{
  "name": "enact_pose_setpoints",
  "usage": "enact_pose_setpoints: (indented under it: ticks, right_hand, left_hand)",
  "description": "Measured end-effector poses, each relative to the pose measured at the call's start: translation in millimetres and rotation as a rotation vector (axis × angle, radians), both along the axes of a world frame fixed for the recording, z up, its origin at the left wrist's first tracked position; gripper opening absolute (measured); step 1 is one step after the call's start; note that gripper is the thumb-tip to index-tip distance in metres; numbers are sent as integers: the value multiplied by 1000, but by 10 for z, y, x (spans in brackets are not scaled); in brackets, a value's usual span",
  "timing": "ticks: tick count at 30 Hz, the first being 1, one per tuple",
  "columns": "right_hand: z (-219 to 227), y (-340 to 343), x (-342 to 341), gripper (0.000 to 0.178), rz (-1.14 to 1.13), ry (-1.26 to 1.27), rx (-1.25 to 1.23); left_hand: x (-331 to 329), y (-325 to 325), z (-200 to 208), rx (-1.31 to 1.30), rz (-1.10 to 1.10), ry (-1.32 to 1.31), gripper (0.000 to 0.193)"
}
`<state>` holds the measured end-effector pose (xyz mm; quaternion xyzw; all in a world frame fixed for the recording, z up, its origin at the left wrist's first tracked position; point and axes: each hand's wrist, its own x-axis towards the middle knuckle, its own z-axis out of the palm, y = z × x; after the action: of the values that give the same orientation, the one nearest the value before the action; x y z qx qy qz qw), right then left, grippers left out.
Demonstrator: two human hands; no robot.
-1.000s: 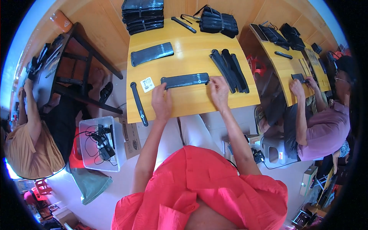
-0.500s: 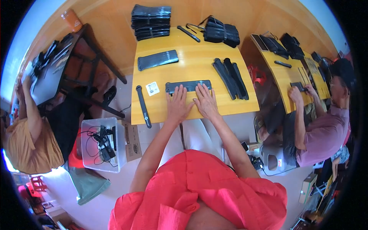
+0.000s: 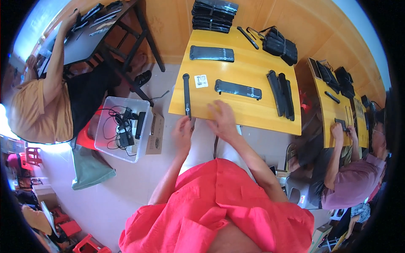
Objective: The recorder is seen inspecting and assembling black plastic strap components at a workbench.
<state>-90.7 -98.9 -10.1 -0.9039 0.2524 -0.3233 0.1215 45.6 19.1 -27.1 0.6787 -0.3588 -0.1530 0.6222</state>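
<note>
A narrow black strap lies lengthwise on the yellow table, its near end at the front edge. At that end the fingers of my left hand are pinched together on the strap. My right hand, slightly smeared by motion, hovers over the front edge with fingers apart and nothing in it. Beyond it, a wide flat black band with small tabs lies flat, touched by neither hand. A white square label card sits between the strap and the band.
Farther back lie another wide black band, a tied stack of black bands and a black bundle. Several black strips are at the right. A clear bin of cables stands on the floor. Co-workers sit left and right.
Both hands have lifted off the wide band. My left hand has moved left and nearer, to the strap's end; my right hand has drawn back. The view has turned left.
</note>
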Motion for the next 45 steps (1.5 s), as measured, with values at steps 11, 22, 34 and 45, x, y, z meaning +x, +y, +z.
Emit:
enact_pose_setpoints:
  ticks: [11, 22, 34, 45]
  right_hand:
    - [-191, 132, 559, 45, 171, 53, -137]
    - [488, 461, -73, 53, 18, -296, 283]
    - [1154, 281, -545, 20, 47, -405, 453]
    - [1172, 207, -583, 18, 79, -355, 437]
  left_hand:
    - [139, 585, -107, 91, 2, 684, 29]
    - [-220, -213, 600, -57, -574, 1189, 24]
    - [-470, -379, 1116, -51, -549, 1120, 19]
    - [-578, -426, 1102, -40, -497, 1069, 17]
